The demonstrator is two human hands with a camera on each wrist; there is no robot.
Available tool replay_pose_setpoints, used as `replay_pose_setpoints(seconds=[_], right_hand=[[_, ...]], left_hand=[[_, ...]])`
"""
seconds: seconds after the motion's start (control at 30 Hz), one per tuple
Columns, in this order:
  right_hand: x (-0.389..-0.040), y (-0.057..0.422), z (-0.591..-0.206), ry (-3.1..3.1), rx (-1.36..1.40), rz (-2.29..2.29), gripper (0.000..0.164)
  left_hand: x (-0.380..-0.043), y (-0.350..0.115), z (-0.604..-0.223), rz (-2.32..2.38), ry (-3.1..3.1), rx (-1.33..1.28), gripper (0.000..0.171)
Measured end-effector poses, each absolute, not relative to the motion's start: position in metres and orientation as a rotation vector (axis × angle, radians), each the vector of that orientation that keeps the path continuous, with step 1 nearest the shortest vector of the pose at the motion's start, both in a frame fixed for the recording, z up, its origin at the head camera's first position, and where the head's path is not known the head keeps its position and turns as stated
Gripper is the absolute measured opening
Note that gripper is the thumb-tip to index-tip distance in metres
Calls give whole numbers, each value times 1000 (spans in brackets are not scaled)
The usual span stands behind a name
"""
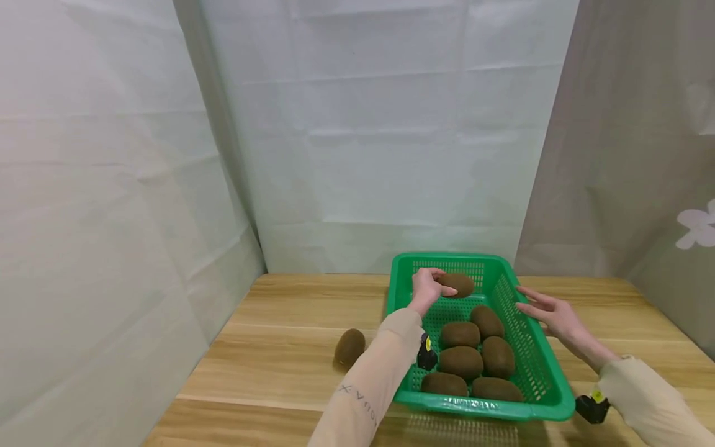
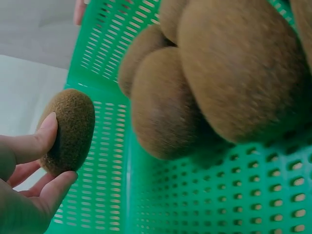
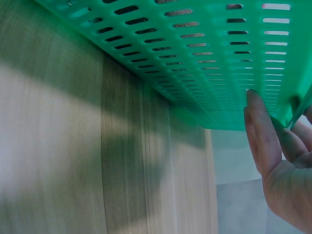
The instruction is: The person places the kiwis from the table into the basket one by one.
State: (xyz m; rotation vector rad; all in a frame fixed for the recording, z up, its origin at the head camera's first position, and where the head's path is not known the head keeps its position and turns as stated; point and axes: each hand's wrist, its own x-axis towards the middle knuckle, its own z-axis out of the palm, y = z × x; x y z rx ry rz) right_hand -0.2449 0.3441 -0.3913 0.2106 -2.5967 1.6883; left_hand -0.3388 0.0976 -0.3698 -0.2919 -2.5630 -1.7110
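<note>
My left hand [image 1: 427, 289] pinches a brown kiwi [image 1: 458, 285] between thumb and fingers, above the far end of a green plastic basket [image 1: 480, 406]. In the left wrist view the held kiwi [image 2: 73, 129] is upright, apart from the other fruit. Several kiwis [image 1: 460, 362] lie together in the basket's near and right part. At the basket's right side, my right hand [image 1: 555, 316] holds the rim. Some of its fingers [image 3: 263, 131] lie straight along the outer slotted wall, while others are at the rim, partly hidden by it.
One kiwi [image 1: 350, 347] stands on the wooden table [image 1: 268, 354] to the left of the basket, near the left forearm. Pale cloth [image 1: 391, 155] hangs behind the table and along its left side. A darker curtain [image 1: 614, 155] hangs at the right.
</note>
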Motion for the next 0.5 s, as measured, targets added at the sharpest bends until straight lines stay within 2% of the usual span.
replay_pose_setpoints(seconds=[0.5], right_hand=[[-244, 346, -392, -2606, 211, 1693, 62]], left_hand=[[-337, 104, -392, -1447, -2749, -209, 38]])
